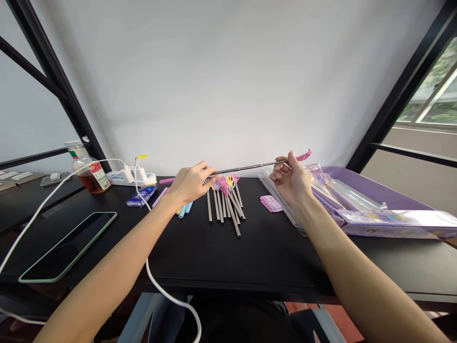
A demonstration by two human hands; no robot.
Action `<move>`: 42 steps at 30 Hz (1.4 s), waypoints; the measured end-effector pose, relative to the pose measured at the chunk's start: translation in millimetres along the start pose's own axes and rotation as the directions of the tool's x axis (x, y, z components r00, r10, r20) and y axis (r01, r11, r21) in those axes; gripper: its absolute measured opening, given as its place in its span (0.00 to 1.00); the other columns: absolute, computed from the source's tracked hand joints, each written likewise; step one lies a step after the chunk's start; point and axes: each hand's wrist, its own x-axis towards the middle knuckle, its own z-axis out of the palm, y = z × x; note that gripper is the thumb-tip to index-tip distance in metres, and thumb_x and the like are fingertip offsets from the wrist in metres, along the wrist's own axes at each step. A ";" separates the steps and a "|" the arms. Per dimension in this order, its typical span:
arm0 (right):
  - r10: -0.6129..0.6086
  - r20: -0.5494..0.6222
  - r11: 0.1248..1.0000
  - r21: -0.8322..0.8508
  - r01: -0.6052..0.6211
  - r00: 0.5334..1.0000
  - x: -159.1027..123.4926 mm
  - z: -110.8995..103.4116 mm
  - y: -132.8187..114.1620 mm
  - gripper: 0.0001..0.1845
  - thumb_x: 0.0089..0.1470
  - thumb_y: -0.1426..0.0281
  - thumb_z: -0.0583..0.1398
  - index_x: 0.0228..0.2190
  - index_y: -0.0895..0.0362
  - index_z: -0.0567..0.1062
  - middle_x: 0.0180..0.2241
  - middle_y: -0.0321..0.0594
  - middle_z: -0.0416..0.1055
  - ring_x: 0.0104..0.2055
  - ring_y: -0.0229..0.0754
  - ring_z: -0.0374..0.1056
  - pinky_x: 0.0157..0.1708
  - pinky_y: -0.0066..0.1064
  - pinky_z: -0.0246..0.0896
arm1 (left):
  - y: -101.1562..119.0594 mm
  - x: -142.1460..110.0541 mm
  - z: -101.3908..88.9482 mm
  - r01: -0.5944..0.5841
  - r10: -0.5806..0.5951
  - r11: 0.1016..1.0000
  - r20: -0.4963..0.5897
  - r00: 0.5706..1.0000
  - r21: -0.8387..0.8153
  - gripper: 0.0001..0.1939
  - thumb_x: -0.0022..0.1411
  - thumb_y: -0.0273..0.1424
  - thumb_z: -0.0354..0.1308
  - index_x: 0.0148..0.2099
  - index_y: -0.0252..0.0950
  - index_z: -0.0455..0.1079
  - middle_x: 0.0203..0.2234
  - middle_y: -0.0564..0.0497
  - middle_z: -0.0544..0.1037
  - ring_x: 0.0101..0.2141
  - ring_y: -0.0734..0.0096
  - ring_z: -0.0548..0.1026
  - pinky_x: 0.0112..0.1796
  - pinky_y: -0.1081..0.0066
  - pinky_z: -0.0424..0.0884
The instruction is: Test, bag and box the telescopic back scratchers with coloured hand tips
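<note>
Stretched between my two hands is a telescopic back scratcher (246, 168), its metal rod drawn out long. My left hand (193, 182) is closed around the rod near its pink grip, which sticks out to the left. Near the pink claw-shaped head, my right hand (292, 178) pinches the other end. Below the rod, several metal scratcher rods with small hand-shaped heads (228, 202) lie in a pile on the black desk (250, 262). Blue and yellow grips (185, 209) lie partly hidden behind my left wrist.
Pink cards (271, 204) and clear plastic sleeves lie beside a purple box (389, 188) at right. A phone (67, 247), a blue packet (142, 196), a power strip (146, 179) and a bottle (91, 171) stand or lie left. A white cable (160, 287) hangs over the front edge.
</note>
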 end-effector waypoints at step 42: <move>-0.099 0.486 0.686 -0.599 0.414 0.868 -28.8 23.9 38.5 0.18 0.59 0.55 0.62 0.31 0.58 0.77 0.25 0.38 0.75 0.20 0.35 0.64 0.24 0.29 0.60 | 9.0 9.8 21.2 0.110 -0.130 0.987 0.189 0.973 0.114 0.11 0.64 0.33 0.51 0.33 0.38 0.73 0.24 0.48 0.78 0.28 0.58 0.76 0.27 0.65 0.57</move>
